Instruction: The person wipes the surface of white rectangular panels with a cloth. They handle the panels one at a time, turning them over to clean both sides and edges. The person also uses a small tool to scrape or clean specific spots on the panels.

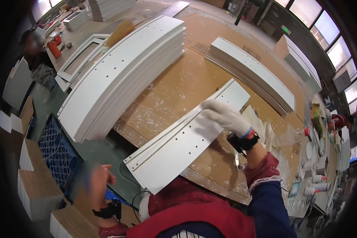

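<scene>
A long white drilled panel point(186, 139) with a groove and rows of small holes lies diagonally before me, its near end jutting past the table edge. Another white board point(156, 143) shows along its far-left side. Over the panel's upper half is my right hand point(226, 117) in a pale glove, its fingers bent and drawn together; whatever they hold is hidden. My left hand point(100, 178), bare and partly smeared, is off the table to the left of the panel's near end. Its fingers look bent, but their grip is unclear.
A tall stack of white panels point(123, 59) stands at left, a lower stack point(252, 69) at far right. Crumpled plastic point(279, 137) and a cardboard-covered table point(162, 99) lie around the work. A blue crate point(57, 150) and cartons point(37, 180) flank my left side. Another person point(41, 59) is at far left.
</scene>
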A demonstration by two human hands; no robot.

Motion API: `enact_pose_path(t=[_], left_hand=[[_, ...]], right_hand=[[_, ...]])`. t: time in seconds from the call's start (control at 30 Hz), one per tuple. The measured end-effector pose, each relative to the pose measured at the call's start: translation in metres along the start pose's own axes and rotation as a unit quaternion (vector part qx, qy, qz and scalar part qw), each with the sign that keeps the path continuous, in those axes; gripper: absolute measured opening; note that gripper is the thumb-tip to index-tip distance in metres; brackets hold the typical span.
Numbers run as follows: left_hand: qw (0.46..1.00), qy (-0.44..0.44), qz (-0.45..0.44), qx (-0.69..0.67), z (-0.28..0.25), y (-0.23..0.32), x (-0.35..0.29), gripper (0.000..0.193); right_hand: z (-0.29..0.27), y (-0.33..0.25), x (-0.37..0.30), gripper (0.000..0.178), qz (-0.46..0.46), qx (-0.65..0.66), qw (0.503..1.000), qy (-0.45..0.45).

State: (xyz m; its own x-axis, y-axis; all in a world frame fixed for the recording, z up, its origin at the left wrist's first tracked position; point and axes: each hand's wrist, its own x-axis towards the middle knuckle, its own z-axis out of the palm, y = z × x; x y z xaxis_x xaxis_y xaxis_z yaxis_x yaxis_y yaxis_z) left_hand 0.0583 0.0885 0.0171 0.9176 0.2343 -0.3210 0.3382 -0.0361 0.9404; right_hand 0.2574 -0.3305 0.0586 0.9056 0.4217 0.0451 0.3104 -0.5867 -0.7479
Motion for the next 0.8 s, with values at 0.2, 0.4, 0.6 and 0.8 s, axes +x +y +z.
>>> enact_pose_path(t=[0.2,0.4,0.6,0.8], left_hand=[[0.992,-0.043,-0.118,-0.019,0.064,-0.054,-0.005,0.034],[0.993,0.034,-0.107,0.049,0.081,-0.06,-0.017,0.062],[0.977,-0.048,-0.142,-0.15,0.1,-0.072,-0.023,0.049],[0.94,-0.069,-0.188,-0.275,0.122,-0.063,-0.048,0.054]], right_hand=[[-0.065,0.073,-0.112,0.062,0.323,-0.353,0.873,0.096],[-0.016,0.108,-0.145,0.062,0.264,-0.431,0.858,0.094],[-0.033,0.124,-0.148,0.045,0.246,-0.477,0.838,0.101],[-0.042,0.084,-0.098,0.038,0.11,-0.066,0.935,0.331]])
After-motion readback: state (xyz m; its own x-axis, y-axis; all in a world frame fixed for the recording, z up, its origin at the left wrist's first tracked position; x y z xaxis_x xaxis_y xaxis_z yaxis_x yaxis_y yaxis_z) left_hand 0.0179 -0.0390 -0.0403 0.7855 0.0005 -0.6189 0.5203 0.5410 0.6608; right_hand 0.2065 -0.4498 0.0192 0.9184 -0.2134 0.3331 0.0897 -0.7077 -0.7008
